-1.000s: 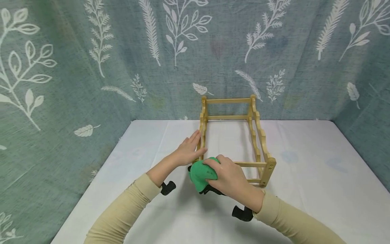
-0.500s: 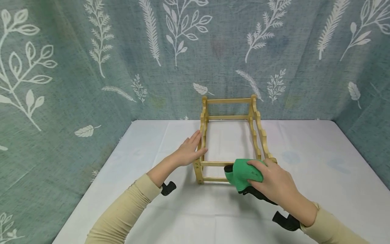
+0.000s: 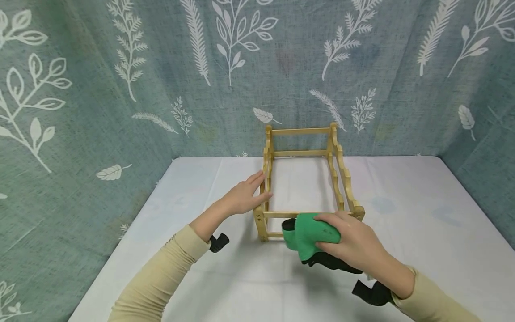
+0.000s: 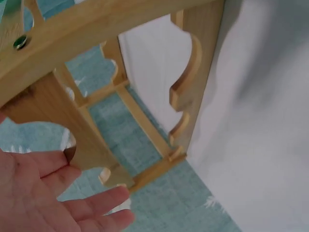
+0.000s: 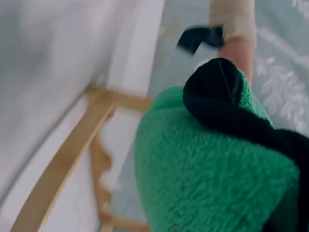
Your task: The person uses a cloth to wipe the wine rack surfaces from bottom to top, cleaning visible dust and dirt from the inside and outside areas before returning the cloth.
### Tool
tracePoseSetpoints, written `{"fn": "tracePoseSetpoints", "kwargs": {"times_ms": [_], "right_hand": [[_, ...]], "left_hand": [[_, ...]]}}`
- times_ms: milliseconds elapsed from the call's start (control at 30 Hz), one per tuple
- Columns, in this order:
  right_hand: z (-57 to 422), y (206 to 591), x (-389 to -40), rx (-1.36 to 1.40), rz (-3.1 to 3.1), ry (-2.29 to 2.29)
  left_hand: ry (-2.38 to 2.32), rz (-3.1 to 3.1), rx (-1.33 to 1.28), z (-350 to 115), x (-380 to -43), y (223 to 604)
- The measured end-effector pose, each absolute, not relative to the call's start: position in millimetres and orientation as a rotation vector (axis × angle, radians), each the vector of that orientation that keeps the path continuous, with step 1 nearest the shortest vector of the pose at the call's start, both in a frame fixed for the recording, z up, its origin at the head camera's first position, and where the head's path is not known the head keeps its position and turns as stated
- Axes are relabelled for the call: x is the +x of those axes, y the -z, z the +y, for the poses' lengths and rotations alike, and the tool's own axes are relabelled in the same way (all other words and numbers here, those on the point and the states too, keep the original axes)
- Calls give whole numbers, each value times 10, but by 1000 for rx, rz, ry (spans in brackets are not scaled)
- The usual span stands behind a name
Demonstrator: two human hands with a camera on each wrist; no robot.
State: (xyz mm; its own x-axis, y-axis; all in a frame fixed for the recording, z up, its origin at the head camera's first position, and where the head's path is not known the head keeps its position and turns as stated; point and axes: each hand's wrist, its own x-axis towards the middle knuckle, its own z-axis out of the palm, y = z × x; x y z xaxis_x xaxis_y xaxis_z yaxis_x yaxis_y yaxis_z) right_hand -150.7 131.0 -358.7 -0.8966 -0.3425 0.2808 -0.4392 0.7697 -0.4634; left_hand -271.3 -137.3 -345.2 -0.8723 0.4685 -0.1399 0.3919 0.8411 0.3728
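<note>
A pale wooden rack [image 3: 306,214] with notched side rails stands on the white-covered table. My left hand [image 3: 244,195] rests against its left side in the head view, fingers straight and thumb spread toward the inside. The left wrist view shows those fingers [image 4: 104,200] beside a notched wooden side piece. In my right hand [image 3: 356,239] is a bunched green cleaning cloth [image 3: 311,235] with black edging, gripped at the rack's front bars. Seen from the right wrist, the fuzzy cloth [image 5: 207,169] fills much of the view and hides the right fingers.
Behind the table [image 3: 193,268] hangs a grey-green curtain [image 3: 225,112] with white leaf prints, which also runs along both sides. The rack's far end stands close to it. Dark straps [image 3: 372,293] hang from both wrists.
My right hand has carried the green cleaning cloth rightward along the rack's front bars, then slightly back left. The left hand stays at the rack's left side.
</note>
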Motion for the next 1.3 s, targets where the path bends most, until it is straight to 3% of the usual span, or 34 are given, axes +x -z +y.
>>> {"fn": "tracePoseSetpoints", "kwargs": {"times_ms": [400,867,1300], "right_hand": [[430,3728,-1734,858,-2576,-730],[291,4382,-1878,902,-2755,-634],[449,3769,-1734,795,-2427,-713]], "left_hand": [[-481,2763,680,-1425,-2811,3344],[-427,2816,673,-1406,-2774,3398],[-474,2820,679,-1426,-2756,3456]]}}
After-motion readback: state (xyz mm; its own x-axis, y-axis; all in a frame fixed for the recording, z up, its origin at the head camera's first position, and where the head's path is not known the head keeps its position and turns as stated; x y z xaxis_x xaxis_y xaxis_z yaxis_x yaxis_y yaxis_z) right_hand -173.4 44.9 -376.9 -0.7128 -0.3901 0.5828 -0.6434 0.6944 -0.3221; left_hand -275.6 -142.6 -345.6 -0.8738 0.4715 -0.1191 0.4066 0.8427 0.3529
